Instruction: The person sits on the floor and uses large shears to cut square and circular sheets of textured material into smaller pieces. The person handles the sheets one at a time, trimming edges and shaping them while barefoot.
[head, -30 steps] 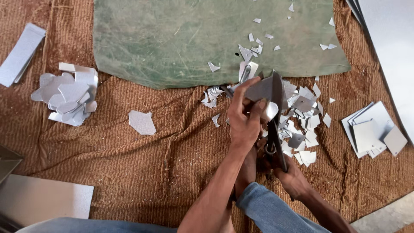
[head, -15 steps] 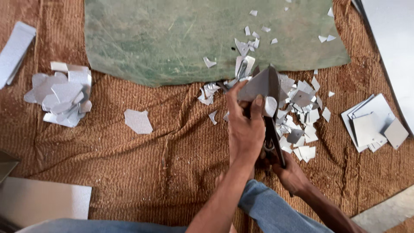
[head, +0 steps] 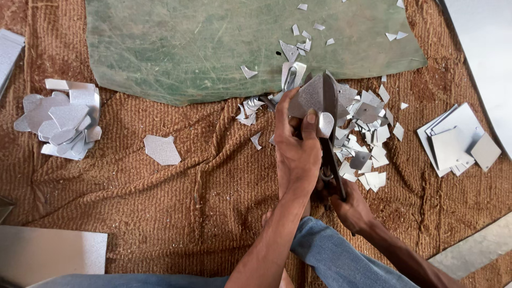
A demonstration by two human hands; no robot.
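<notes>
The left hand [head: 296, 154] grips a flat grey sheet-metal piece [head: 314, 96], fingers curled around its lower edge and the thumb pressed on its face. The piece stands tilted over the brown woven jute mat [head: 202, 192], just in front of the edge of a worn green sheet [head: 186, 48].

The right hand [head: 346, 205] sits lower, beside the left wrist, closed around the handles of dark metal shears [head: 330, 160]. The blades run upward along the right side of the left hand and meet the metal piece.

Around and to the right of the shears lies a scatter of small silver metal offcuts [head: 368, 133], some spilling onto the green sheet. A single cut hexagon-like silver piece [head: 161, 149] lies alone on the mat, well left of the hands. Farther left is a heap of cut silver shapes [head: 61, 120]. At the right edge rests a stack of square silver blanks [head: 458, 141]. A large flat silver sheet [head: 50, 256] occupies the lower-left corner. A blue denim trouser leg [head: 330, 256] shows between the forearms.
</notes>
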